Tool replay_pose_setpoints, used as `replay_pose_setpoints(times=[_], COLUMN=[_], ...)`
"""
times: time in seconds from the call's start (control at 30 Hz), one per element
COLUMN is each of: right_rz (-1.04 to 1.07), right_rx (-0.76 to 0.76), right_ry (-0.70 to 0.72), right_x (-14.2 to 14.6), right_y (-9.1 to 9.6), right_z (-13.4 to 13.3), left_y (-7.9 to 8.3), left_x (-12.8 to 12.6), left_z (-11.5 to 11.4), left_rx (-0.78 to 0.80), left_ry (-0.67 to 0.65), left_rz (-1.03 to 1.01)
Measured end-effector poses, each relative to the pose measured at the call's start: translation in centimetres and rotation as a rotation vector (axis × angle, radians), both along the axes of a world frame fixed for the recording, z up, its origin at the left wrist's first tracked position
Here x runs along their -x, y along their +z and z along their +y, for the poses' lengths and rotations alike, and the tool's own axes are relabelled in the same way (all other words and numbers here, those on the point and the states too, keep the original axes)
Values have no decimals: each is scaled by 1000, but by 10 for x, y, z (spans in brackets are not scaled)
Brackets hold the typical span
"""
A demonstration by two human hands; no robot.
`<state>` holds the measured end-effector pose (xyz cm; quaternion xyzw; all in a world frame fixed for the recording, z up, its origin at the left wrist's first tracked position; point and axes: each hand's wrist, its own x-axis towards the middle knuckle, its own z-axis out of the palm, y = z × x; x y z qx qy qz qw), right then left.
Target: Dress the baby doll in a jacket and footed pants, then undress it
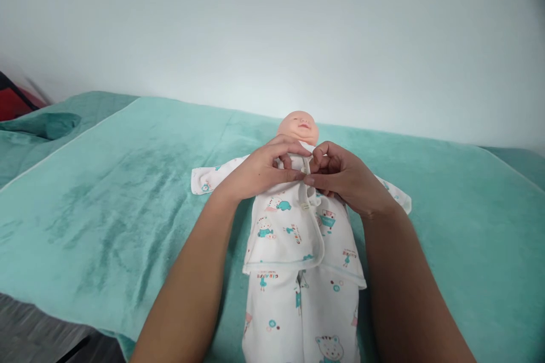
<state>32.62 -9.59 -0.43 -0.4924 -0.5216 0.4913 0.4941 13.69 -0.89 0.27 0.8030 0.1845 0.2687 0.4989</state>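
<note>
A baby doll (299, 125) lies on its back, dressed in a white printed baby jacket (281, 229) and matching trousers (272, 317). Both hands meet at the upper front of the jacket, below the doll's chin. My left hand (272, 164) pinches the jacket's front edge between thumb and fingers. Opposite it, my right hand (334, 170) has its thumb and fingers closed at the same edge, close to a small pale fastening. Lower down, another small tie or fastening (305, 205) shows on the jacket front. The fingertips partly hide what they pinch.
A green plush cover (106, 198) lies under the doll, wrinkled on the left. Behind it rises a pale wall (272, 28). A red and black object (15, 99) stands at the far left, and dark floor (38, 329) shows at the lower left.
</note>
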Motion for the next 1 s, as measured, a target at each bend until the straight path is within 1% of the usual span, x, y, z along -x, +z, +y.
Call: replay_pose_setpoints(times=[0.27, 0.4, 0.5, 0.73, 0.9, 1.0], right_rz=[11, 41, 80, 82, 110, 135], right_rx=[32, 20, 16, 15, -1, 5], right_ry=[-47, -28, -13, -14, 2, 3], right_x=[0, -1, -1, -1, -1, -1], right_y=[-1, -2, -2, -2, -3, -3], right_z=[0, 0, 0, 0, 2, 3], left_y=[1, -1, -2, 0, -3, -6], left_x=[-2, -5, -6, -8, -8, -7], left_z=[-1, -1, -3, -6, -5, -2], left_rx=[-41, 24, 66, 41, -21, -17], left_ry=[17, 49, 87, 149, 121, 82], left_rz=[-2, -69, -54, -19, -58, -78])
